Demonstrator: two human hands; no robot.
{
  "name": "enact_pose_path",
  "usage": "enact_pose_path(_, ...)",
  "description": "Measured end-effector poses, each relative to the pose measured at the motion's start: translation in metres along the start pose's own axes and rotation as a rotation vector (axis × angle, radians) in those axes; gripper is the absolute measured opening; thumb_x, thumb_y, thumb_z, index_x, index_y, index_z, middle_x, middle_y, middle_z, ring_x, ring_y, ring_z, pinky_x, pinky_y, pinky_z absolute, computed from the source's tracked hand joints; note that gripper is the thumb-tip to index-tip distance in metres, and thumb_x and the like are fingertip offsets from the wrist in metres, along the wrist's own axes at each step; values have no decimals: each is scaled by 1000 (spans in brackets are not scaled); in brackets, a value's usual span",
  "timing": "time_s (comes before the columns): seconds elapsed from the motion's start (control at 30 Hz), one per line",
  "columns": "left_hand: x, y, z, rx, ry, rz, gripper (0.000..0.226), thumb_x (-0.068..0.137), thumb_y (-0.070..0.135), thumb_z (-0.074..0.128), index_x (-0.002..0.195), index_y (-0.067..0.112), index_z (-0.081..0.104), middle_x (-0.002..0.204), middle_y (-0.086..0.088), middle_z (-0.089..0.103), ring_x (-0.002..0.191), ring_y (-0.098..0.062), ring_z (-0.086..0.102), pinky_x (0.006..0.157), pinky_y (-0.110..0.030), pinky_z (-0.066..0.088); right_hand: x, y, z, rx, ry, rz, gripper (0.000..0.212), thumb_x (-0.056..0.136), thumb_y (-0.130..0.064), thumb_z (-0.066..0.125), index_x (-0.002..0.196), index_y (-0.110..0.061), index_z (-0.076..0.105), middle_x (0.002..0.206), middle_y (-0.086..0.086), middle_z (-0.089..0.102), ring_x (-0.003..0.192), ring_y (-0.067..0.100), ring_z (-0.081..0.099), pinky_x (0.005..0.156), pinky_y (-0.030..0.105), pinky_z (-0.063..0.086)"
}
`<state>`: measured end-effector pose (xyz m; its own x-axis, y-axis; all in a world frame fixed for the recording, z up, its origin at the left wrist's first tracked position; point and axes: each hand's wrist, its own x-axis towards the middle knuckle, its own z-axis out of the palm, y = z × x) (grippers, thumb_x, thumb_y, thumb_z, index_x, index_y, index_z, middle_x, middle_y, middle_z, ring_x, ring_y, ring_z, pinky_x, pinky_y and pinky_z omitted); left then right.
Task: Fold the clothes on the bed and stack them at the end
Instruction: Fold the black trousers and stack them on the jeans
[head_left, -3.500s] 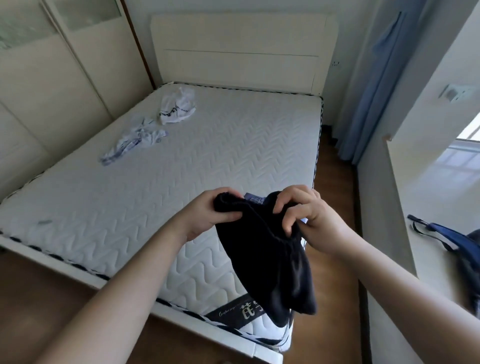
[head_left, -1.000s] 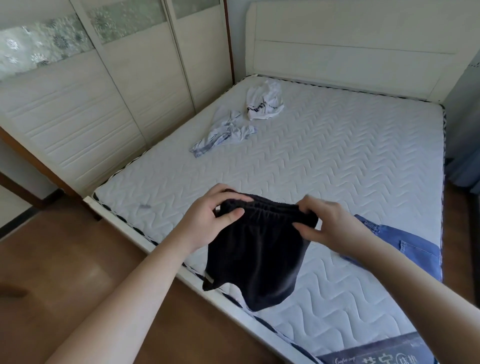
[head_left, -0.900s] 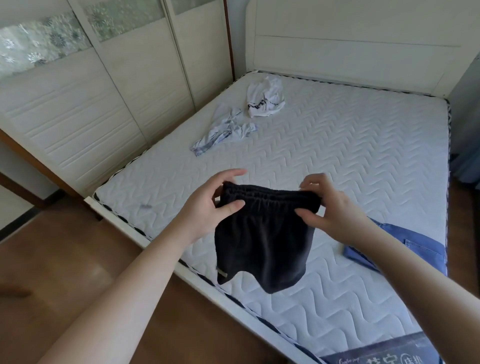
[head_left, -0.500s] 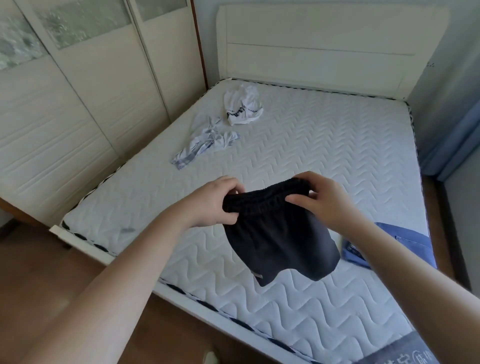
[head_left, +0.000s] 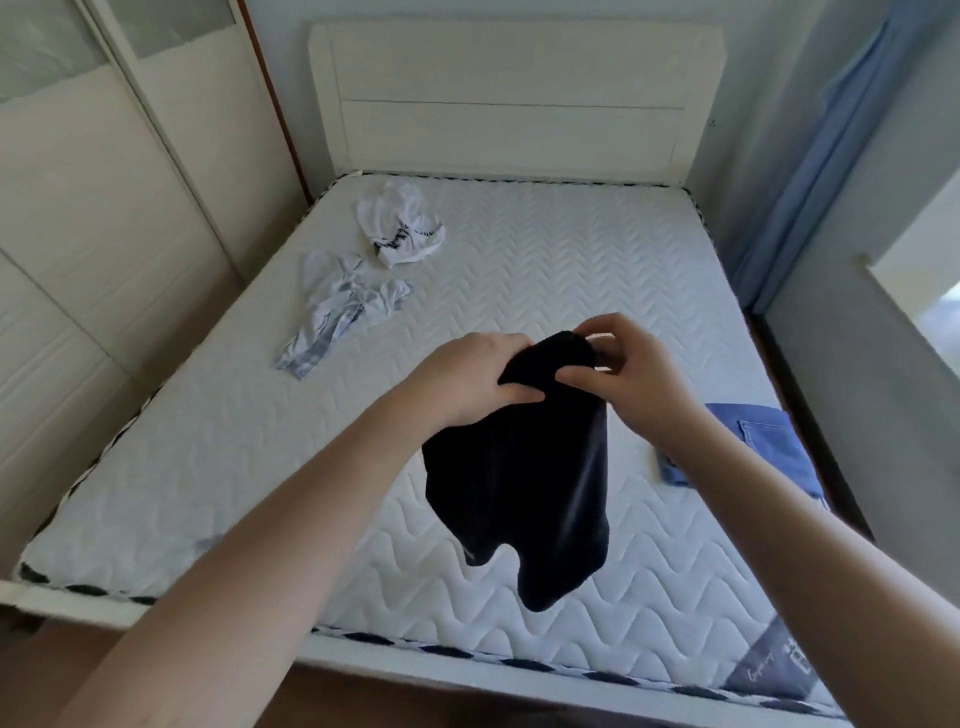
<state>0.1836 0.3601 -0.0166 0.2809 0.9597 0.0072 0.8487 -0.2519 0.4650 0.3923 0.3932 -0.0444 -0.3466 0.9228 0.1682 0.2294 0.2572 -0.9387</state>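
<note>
1. Step in hand, as I judge it: folding the black shorts (head_left: 524, 483). They hang in the air above the near half of the mattress (head_left: 597, 291), with the waistband bunched together at the top.
2. Left hand (head_left: 467, 379) grips the left part of the bunched waistband, fingers curled round the cloth. Right hand (head_left: 631, 374) pinches the right part between thumb and fingers. Both hands are close together and touch the fabric.
3. The next move probably calls for lowering the shorts flat onto the mattress, smoothing them and folding them over, then putting them on or beside the blue jeans (head_left: 769, 441).
4. The blue jeans lie folded flat near the right edge of the mattress, likely the start of the stack.
5. Not yet folded: a crumpled white shirt (head_left: 402, 228) with dark print near the headboard (head_left: 514, 98), and a rumpled pale striped garment (head_left: 343, 306) just beside it, towards the left edge.
6. Materials: the shorts are soft, limp, matte dark knit and drape in two leg lobes. The jeans are stiffer denim with a visible pocket seam. The mattress is white, quilted in a wavy pattern, with checked edge piping.
</note>
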Motion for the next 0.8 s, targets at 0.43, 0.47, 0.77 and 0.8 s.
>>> enact_pose_path(0.43,23,12,-46,31,-19,8,14,90,44,63,98,41,51,88,19,58,83,-5,58,70,-24,42,-84,171,19,177,-123,925,57,98,-61,32,130,-18,53,125,7,63,117,22,56,102,39,38)
enact_pose_path(0.47,24,13,-49,24,-15,3,14,90,43,63,96,42,51,87,19,58,83,-3,57,69,-22,42,-89,183,20,218,-140,983,62,97,-64,28,130,-18,54,126,7,63,119,23,55,107,41,35)
enact_pose_path(0.77,45,15,-56,12,20,-36,25,90,44,65,108,28,60,96,10,66,89,-6,62,78,-23,49,-55,225,3,668,-35,841,56,100,-61,30,142,-28,47,141,-8,54,133,12,47,119,38,25)
enact_pose_path(0.8,46,14,-57,5,33,-31,26,89,43,65,110,28,61,97,12,66,90,-3,61,78,-17,47,-49,228,-2,700,-19,812,56,98,-58,38,141,-23,50,141,-5,56,132,13,48,119,38,25)
